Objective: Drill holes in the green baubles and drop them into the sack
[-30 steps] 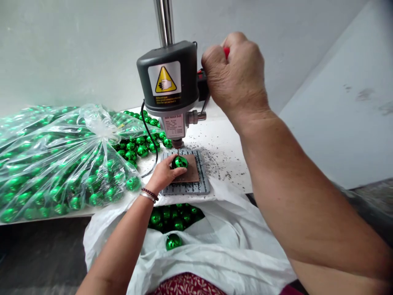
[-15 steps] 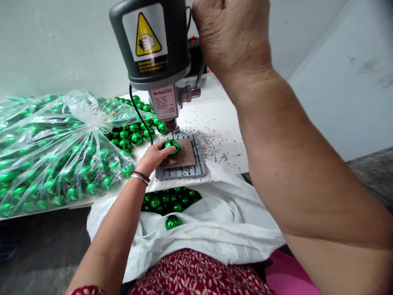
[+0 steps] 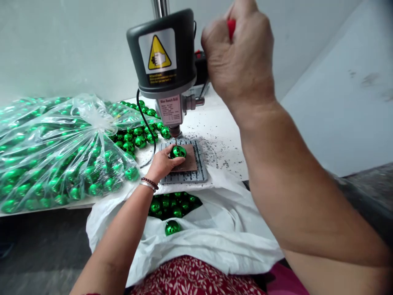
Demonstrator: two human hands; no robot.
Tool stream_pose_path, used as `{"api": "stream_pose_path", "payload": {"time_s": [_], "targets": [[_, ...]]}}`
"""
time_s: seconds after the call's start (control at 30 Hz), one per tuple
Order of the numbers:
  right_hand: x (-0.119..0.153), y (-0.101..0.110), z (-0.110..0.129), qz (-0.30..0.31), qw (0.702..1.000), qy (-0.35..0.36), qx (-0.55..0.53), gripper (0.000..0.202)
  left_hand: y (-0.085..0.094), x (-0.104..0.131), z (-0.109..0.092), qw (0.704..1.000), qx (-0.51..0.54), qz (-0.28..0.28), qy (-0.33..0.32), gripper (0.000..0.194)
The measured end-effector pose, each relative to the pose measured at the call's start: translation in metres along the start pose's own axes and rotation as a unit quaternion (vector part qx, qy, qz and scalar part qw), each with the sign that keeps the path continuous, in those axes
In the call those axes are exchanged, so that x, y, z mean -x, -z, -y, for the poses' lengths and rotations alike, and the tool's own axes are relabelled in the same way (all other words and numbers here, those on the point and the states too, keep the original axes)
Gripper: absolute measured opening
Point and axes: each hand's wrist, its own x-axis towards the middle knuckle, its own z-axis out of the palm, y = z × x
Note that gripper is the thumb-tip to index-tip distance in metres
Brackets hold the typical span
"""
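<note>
My left hand (image 3: pixel 165 163) grips a shiny green bauble (image 3: pixel 178 152) between thumb and fingers, on a brown board (image 3: pixel 190 160) over the drill's grey base. Right above the bauble is the bit of the mini bench drill (image 3: pixel 168 73); I cannot tell how deep it reaches. My right hand (image 3: pixel 242 53), raised at the upper right, is wrapped round the drill's lever, whose red knob (image 3: pixel 231 28) shows between the fingers. In front of the base, a white sack (image 3: pixel 215 229) holds several green baubles, with a loose bauble (image 3: pixel 172 227) lying on its folds.
A knotted clear plastic bag (image 3: pixel 70 151) full of green baubles covers the left of the white table (image 3: pixel 224 123). More baubles lie behind it. Dark shavings are scattered right of the base. A black cord (image 3: pixel 146 119) hangs beside the drill.
The drill appears lower and farther right in the view, as the camera has shifted. My left hand stays on the bauble and my right hand on the lever, now with more red showing.
</note>
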Motion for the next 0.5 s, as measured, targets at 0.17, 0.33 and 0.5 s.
{"api": "stream_pose_path", "payload": {"time_s": [0.17,0.33,0.5], "targets": [[0.024,0.004,-0.01,-0.011,0.999,0.041,-0.028,0.027,0.002,0.003,-0.002,1.0,-0.003,0.0,0.006,0.069],[0.051,0.009,-0.023,-0.045,0.996,0.077,-0.008,0.016,0.002,0.006,-0.003,1.0,0.02,0.005,0.014,0.071],[0.066,0.006,-0.032,-0.072,0.992,0.106,0.007,0.013,-0.001,0.005,0.002,0.999,0.041,0.003,0.004,0.07]]}}
